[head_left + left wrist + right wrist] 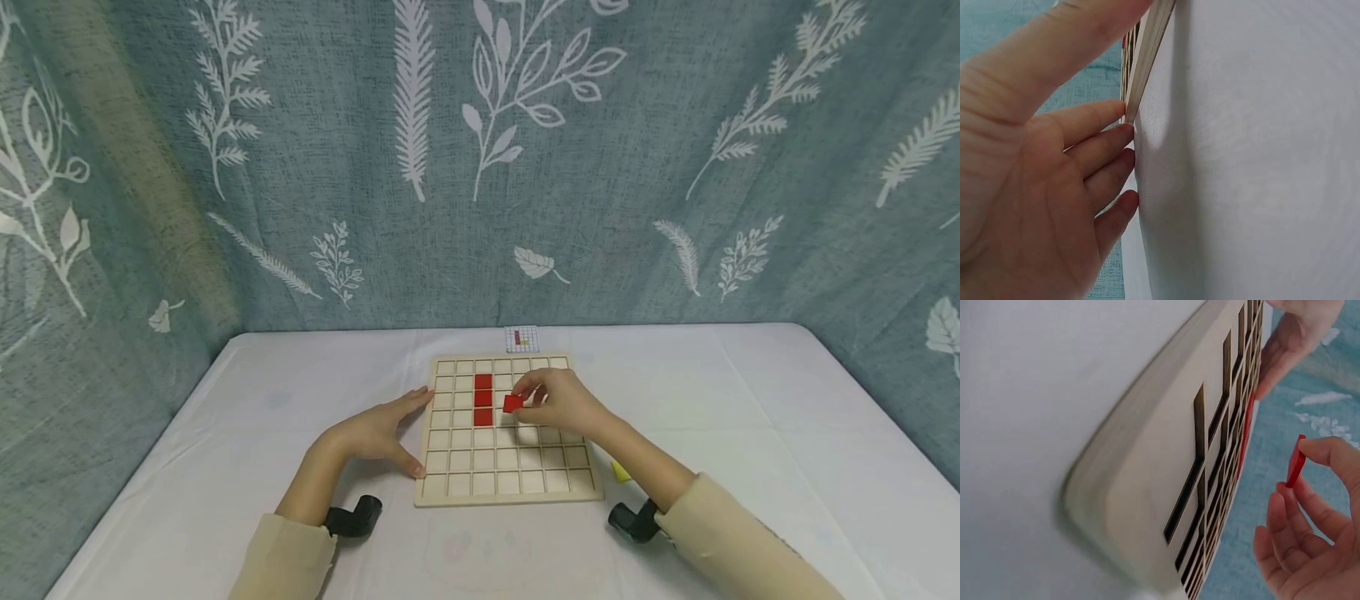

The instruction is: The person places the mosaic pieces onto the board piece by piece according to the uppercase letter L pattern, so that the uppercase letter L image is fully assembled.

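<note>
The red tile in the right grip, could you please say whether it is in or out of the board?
Out: the right grip pinches the red tile; the right wrist view shows it apart from the board.

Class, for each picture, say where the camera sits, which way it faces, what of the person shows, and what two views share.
Head: on the head, facing forward and down at the gridded, pale wooden board; left hand, right hand and beige sleeves show.
Left wrist: on that wrist, facing the board's edge and white tablecloth; left hand's palm shows.
Right wrist: on that wrist, facing the board's corner; right hand shows, left hand beyond.
Shared: head and right wrist both show the pinched, flat red square tile.
</note>
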A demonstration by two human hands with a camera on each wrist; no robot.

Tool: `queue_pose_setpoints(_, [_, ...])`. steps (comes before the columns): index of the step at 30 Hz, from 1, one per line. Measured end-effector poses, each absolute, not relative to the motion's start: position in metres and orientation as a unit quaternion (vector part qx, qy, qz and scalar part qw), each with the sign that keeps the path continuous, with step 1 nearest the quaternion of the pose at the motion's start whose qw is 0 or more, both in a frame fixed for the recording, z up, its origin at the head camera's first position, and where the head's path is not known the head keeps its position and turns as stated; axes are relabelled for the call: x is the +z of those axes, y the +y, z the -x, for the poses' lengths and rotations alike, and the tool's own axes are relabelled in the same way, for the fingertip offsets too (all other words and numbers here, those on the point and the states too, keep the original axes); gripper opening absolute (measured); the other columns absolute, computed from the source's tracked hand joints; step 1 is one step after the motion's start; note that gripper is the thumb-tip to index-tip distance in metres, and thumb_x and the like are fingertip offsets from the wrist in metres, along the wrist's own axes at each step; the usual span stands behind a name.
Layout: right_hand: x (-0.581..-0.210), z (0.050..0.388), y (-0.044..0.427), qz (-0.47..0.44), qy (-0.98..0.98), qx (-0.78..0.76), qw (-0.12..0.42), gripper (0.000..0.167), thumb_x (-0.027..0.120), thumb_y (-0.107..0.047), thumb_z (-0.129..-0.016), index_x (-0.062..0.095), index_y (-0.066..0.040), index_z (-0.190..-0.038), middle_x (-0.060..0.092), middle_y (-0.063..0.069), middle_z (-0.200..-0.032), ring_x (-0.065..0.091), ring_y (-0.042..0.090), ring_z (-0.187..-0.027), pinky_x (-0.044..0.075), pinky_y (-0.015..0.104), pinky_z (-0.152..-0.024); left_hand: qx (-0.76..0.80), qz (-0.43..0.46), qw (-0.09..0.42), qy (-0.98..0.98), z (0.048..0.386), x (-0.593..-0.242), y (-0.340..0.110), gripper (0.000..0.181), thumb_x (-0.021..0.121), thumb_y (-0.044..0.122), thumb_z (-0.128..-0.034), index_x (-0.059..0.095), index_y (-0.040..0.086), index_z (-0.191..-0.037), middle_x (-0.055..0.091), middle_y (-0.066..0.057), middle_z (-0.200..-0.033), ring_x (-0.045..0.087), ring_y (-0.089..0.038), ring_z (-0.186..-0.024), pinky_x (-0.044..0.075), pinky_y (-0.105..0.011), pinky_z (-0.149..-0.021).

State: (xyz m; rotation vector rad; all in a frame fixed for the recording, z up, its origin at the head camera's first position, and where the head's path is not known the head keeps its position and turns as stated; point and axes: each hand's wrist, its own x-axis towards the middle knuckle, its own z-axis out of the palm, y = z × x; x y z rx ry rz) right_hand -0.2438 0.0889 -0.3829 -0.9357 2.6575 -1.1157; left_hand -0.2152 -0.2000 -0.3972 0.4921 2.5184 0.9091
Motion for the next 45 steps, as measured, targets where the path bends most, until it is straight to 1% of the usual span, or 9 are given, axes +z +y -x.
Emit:
queue_pose_setpoints(6, [-0.386,0.244,0.079,0.311,0.880,-0.354,0.065,0.020,0.071,-0.013,-0.077,0.068,-0.006,-0.096,0.065,0.003,-0.086,0.055,0.009,-0.069,0.046,0.021,-0.058,0.321,-0.178,0.205,0.907,0.215,-0.398,-0.201,0.113,0.088,0.024,-0.0562,0.023,0.001,-0.145,0.015,-0.018,-0.153,0.013,-0.039,-0.139,0.018,-0.055,-0.108])
queue_pose_setpoints(11, [-0.388,0.241,0.069,0.310,0.889,-0.330,0.075,0.021,0.071,-0.013,-0.077,0.069,-0.006,-0.097,0.065,0.001,-0.087,0.053,0.006,-0.064,0.045,0.019,-0.056,0.319,-0.179,0.208,0.907,0.215,-0.398,-0.202,0.112,0.087,0.025,-0.0575,0.022,0.002,-0.146,0.014,-0.017,-0.153,0.013,-0.039,-0.139,0.018,-0.055,-0.108])
queue_pose_setpoints(16, [-0.389,0.236,0.060,0.316,0.897,-0.294,0.099,0.023,0.072,-0.016,-0.077,0.070,-0.006,-0.097,0.067,0.000,-0.090,0.051,0.005,-0.057,0.044,0.020,-0.054,0.321,-0.182,0.212,0.905,0.215,-0.399,-0.202,0.112,0.087,0.025,-0.0586,0.021,0.003,-0.146,0.013,-0.017,-0.153,0.012,-0.038,-0.139,0.018,-0.055,-0.108])
queue_pose_setpoints(18, [-0.389,0.234,0.058,0.319,0.900,-0.277,0.108,0.023,0.073,-0.017,-0.076,0.070,-0.008,-0.097,0.067,-0.002,-0.088,0.051,0.005,-0.058,0.044,0.021,-0.054,0.323,-0.184,0.214,0.903,0.214,-0.399,-0.202,0.111,0.087,0.026,-0.0589,0.021,0.003,-0.146,0.013,-0.017,-0.153,0.012,-0.038,-0.139,0.018,-0.055,-0.108])
queue_pose_setpoints(22, [-0.390,0.231,0.055,0.321,0.905,-0.255,0.117,0.023,0.073,-0.020,-0.077,0.071,-0.011,-0.098,0.066,-0.005,-0.086,0.051,0.006,-0.063,0.044,0.023,-0.058,0.326,-0.184,0.215,0.902,0.214,-0.399,-0.202,0.111,0.087,0.025,-0.0590,0.021,0.002,-0.146,0.013,-0.017,-0.153,0.011,-0.039,-0.139,0.018,-0.055,-0.108])
queue_pose_setpoints(25, [-0.390,0.229,0.053,0.323,0.908,-0.245,0.110,0.023,0.073,-0.021,-0.076,0.071,-0.012,-0.097,0.065,-0.006,-0.085,0.050,0.007,-0.067,0.043,0.024,-0.061,0.326,-0.181,0.216,0.902,0.215,-0.399,-0.202,0.111,0.087,0.025,-0.0591,0.021,0.003,-0.146,0.013,-0.017,-0.153,0.011,-0.038,-0.139,0.018,-0.055,-0.109])
queue_pose_setpoints(37, [-0.392,0.227,0.046,0.327,0.913,-0.226,0.087,0.020,0.075,-0.023,-0.076,0.072,-0.015,-0.094,0.064,-0.007,-0.083,0.049,0.007,-0.067,0.042,0.023,-0.059,0.329,-0.185,0.217,0.900,0.215,-0.399,-0.203,0.111,0.087,0.025,-0.0595,0.020,0.002,-0.146,0.012,-0.018,-0.153,0.011,-0.039,-0.139,0.018,-0.055,-0.108])
queue_pose_setpoints(45, [-0.392,0.226,0.045,0.320,0.916,-0.225,0.082,0.019,0.076,-0.023,-0.075,0.072,-0.015,-0.093,0.064,-0.006,-0.085,0.048,0.008,-0.070,0.041,0.024,-0.061,0.325,-0.184,0.215,0.902,0.215,-0.399,-0.202,0.111,0.087,0.025,-0.0594,0.021,0.003,-0.146,0.013,-0.018,-0.153,0.012,-0.039,-0.139,0.018,-0.055,-0.108])
